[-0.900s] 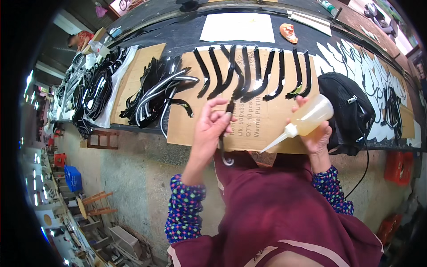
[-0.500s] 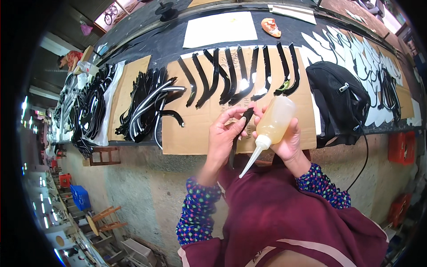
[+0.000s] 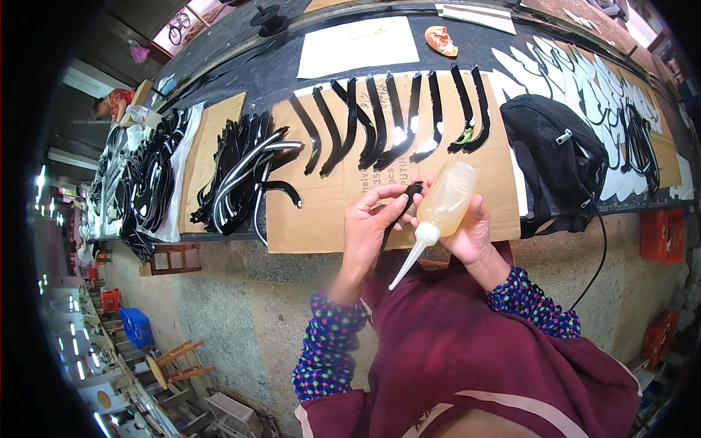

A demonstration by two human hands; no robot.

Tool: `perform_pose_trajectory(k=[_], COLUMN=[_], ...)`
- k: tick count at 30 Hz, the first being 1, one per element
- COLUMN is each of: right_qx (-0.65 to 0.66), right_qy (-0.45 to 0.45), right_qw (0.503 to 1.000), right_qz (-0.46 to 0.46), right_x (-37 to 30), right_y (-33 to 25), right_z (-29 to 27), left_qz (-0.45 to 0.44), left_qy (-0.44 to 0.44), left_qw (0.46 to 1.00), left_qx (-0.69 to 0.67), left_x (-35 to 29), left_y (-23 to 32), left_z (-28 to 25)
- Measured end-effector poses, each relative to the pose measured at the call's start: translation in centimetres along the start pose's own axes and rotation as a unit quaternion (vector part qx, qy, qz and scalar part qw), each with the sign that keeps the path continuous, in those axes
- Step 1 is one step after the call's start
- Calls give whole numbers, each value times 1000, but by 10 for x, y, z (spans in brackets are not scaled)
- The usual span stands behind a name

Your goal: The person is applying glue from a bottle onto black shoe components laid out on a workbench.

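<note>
My left hand [image 3: 371, 223] pinches a black strip [image 3: 395, 216] between thumb and fingers, its lower end hanging toward my lap. My right hand [image 3: 471, 230] holds a translucent squeeze bottle [image 3: 450, 191] of amber liquid, with its long pale nozzle pointing down and to the left. The fingertips of the right hand come close to the strip's upper end; whether they touch it, I cannot tell. Beyond both hands, several curved black strips [image 3: 372, 124] lie in a row on a cardboard sheet [image 3: 307, 219].
Bundles of black and white strips [image 3: 241, 168] lie to the left. A black mesh bag [image 3: 558, 150] with a cable sits right of the cardboard, near many white cut pieces [image 3: 584, 109]. White paper [image 3: 358, 47] and an orange wrapper [image 3: 441, 41] lie farther back. A stool [image 3: 175, 365] stands on the floor.
The bottle has shifted slightly left, still tipped nozzle-down. The strip's upper end has tilted a little to the right between the left fingers. Both grips stay the same.
</note>
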State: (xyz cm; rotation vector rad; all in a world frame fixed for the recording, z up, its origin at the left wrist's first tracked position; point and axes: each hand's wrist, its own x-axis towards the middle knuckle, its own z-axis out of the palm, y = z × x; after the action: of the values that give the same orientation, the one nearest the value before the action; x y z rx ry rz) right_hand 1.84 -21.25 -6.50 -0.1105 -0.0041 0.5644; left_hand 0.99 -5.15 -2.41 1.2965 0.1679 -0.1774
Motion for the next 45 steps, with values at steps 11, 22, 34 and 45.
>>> perform_pose_trajectory(k=[11,22,34,45], right_qx=[14,-16,-52,-90], right_qy=[7,-11,-17,28], right_qw=[1000,1000,998,990], right_qz=[-15,-9,-6,-106], right_x=[2,1,-3,-21], right_y=[-1,0,-6,-29], right_z=[1,0,-1,-9], left_qz=[18,6,18,194], left_qy=[-8,-19,88,263], left_qw=[1000,994,996,824], left_qx=[13,-110,-18,463], left_x=[-4,-2,-10,-13], left_y=[-2,-4,15,86], left_z=[0,-5,-25,-87])
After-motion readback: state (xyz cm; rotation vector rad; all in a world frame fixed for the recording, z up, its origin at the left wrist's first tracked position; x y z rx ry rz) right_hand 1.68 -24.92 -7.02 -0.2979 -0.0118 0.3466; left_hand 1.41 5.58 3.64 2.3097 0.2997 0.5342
